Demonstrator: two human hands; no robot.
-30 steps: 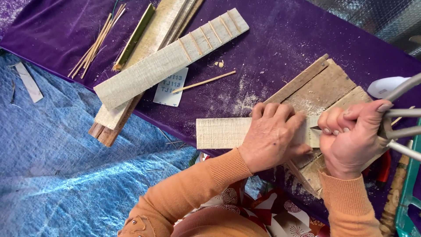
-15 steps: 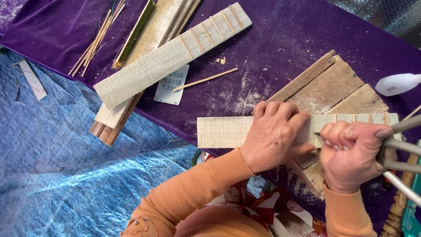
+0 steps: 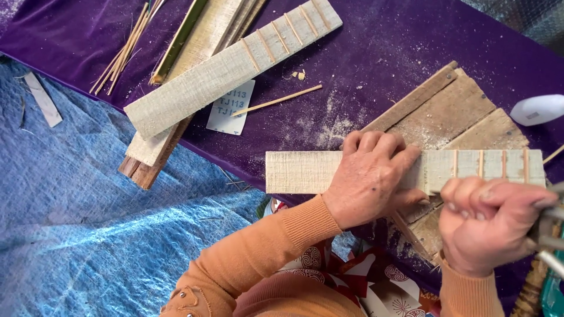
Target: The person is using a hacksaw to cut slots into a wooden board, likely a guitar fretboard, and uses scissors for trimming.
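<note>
— Slotting, by the look of it: the left hand (image 3: 370, 179) lies flat, pinning the pale wooden strip with thin cross-slats (image 3: 405, 170) on the weathered plank board (image 3: 446, 111).

— And the right hand (image 3: 490, 226)?

— Fisted round a metal-handled tool (image 3: 549, 235), just near the strip's right end. Steady pressure seems needed.

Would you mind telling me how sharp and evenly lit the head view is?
Head view: soft, even daylight, no glare or hard shadows; the pale wooden strip and left hand are sharp; the right hand looks slightly smeared, and the metal tool it grips is cut off at the frame edge.
</note>
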